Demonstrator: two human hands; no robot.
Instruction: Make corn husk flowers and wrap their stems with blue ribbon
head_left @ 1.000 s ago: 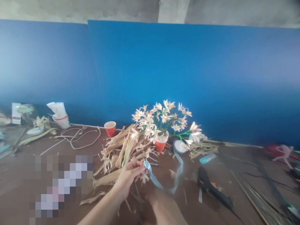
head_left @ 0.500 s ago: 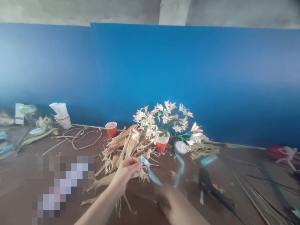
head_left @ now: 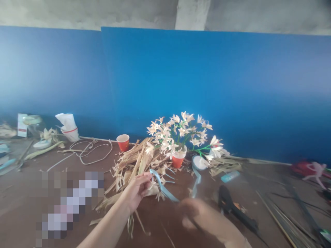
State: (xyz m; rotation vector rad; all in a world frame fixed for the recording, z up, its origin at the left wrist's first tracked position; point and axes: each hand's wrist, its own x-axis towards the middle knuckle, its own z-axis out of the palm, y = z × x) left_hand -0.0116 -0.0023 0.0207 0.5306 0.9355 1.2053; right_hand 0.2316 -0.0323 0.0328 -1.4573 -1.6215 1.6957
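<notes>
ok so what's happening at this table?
A person's left hand pinches the end of a light-blue ribbon. The ribbon slopes down toward the right hand, which is too blurred to tell its grip. Another stretch runs from there up to the spool. Just behind, white flowers on green stems stand in a red-and-white cup, with dry husks to its left. A black glue gun lies right of the hands.

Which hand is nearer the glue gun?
Right. The right hand is left of the glue gun; the left hand, pinching the ribbon, is farther left.
</notes>
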